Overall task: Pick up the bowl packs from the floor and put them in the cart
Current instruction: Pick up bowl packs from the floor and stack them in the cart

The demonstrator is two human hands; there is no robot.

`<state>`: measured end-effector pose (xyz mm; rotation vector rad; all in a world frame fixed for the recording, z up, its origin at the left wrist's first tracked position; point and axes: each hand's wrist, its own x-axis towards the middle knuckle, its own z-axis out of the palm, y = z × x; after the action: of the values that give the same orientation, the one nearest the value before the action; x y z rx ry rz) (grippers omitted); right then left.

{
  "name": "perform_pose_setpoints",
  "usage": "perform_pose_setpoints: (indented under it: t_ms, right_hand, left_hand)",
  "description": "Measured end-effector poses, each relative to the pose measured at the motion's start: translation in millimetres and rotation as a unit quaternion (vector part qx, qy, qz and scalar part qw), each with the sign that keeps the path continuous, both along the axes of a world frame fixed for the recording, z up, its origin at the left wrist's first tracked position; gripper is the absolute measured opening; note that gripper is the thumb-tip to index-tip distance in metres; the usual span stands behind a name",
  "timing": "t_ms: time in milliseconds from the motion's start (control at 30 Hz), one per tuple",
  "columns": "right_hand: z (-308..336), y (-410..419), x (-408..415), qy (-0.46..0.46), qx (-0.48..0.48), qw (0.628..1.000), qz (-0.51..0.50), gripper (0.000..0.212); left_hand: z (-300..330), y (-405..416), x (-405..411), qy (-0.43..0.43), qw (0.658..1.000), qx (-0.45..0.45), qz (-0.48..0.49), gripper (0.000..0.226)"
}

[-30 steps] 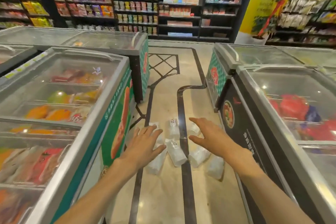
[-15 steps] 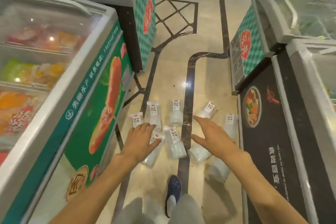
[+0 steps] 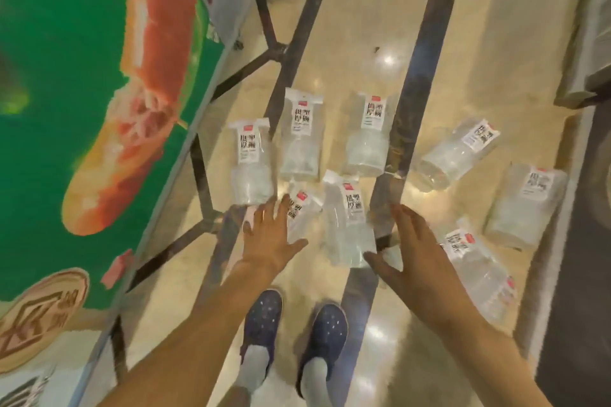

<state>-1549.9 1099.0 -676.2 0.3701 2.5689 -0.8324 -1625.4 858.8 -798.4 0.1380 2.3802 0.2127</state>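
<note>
Below, bowl packs — open hands apart

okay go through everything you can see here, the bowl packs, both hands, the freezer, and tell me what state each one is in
Bowl packs: eight, sealed, lying flat and scattered on the floor, none picked up.
Left hand: open, fingers spread, over a pack, gripping nothing.
Right hand: open, fingers straight, beside the middle pack, holding nothing.
Freezer: standing on the left, only its printed side showing.
Cart: not in view.

A shop aisle: advert-covered freezer cabinet, polished tile floor.
</note>
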Motion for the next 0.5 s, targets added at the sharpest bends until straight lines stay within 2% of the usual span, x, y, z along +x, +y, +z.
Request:
perform_pose_setpoints:
  t_ms: [100,267,367,500]
  right_hand:
    - [-85.2,-4.8,2.6,-0.018,-0.008,1.000,0.003,0.088]
    - [-201.8,-3.9,12.4,-0.038,-0.013,0.999,0.001,0.088]
    - [-240.4,-8.4,23.2,-0.040,-0.017,0.999,-0.017,0.088]
    - [-260.5,-12.3,36.0,-0.054,-0.020,0.998,-0.022,0.088]
  left_hand:
    - [-103.4,-7.4,-5.9,-0.026,0.999,-0.020,0.025,0.123]
    - [-218.2,-13.1,0.4,-0.056,0.991,-0.112,-0.039,0.145]
    - [-253.5,-14.5,17.9,0.011,0.989,-0.134,-0.064,0.151]
    - [-266.9,-14.2,31.6,0.099,0.991,-0.086,-0.027,0.144]
